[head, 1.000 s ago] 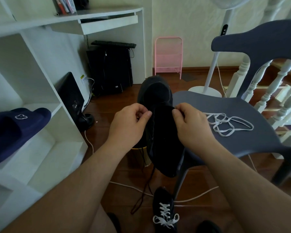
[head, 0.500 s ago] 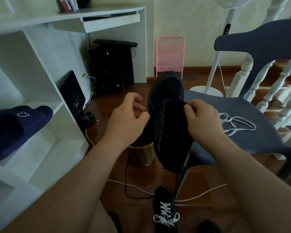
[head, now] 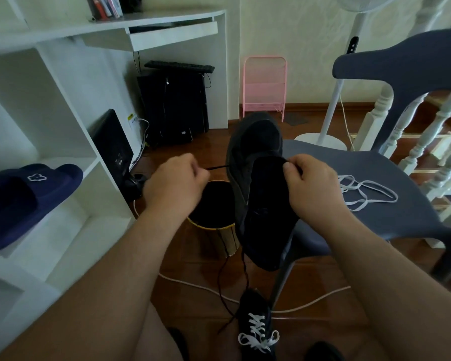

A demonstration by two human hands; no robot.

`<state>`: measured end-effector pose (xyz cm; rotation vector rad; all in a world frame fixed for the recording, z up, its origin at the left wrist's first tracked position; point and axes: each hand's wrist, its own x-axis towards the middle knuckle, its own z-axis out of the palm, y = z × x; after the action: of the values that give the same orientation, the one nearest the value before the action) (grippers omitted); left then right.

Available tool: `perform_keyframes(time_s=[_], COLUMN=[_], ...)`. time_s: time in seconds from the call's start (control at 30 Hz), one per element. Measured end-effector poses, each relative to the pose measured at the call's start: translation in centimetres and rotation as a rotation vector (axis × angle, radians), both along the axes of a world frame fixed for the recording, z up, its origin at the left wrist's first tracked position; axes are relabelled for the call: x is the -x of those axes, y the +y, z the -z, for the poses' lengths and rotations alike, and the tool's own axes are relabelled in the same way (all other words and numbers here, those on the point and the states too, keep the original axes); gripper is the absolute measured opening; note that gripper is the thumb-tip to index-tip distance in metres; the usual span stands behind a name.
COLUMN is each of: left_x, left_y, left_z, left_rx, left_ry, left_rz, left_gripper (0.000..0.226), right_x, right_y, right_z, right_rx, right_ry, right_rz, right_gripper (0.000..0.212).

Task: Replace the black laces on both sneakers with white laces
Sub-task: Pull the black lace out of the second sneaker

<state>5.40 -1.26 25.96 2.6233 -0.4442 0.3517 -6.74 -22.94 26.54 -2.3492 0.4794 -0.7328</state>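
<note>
Chair (head: 391, 194) seat carries the black sneaker (head: 258, 188) at its near-left edge, white lace (head: 367, 191) loose mid-seat. My right hand (head: 310, 183) pinches the tongue; my left hand (head: 175, 183) pinches the black lace (head: 219, 167), pulled taut sideways.

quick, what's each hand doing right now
Left hand: closed on the black lace, pulling it sideways out of the sneaker.
Right hand: pinching the sneaker's tongue.
</note>
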Motion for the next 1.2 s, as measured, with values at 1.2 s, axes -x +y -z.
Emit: perform_keyframes(time_s=[1.2], left_x=[2.0], left_y=[-1.6], left_z=[1.2], left_rx=[0.203], left_ry=[0.039], left_rz=[0.456], left_gripper=[0.002], right_x=[0.0], right_y=[1.9], right_z=[0.5], right_rx=[0.025], right_ry=[0.05], right_rz=[-0.066], right_gripper=[0.021])
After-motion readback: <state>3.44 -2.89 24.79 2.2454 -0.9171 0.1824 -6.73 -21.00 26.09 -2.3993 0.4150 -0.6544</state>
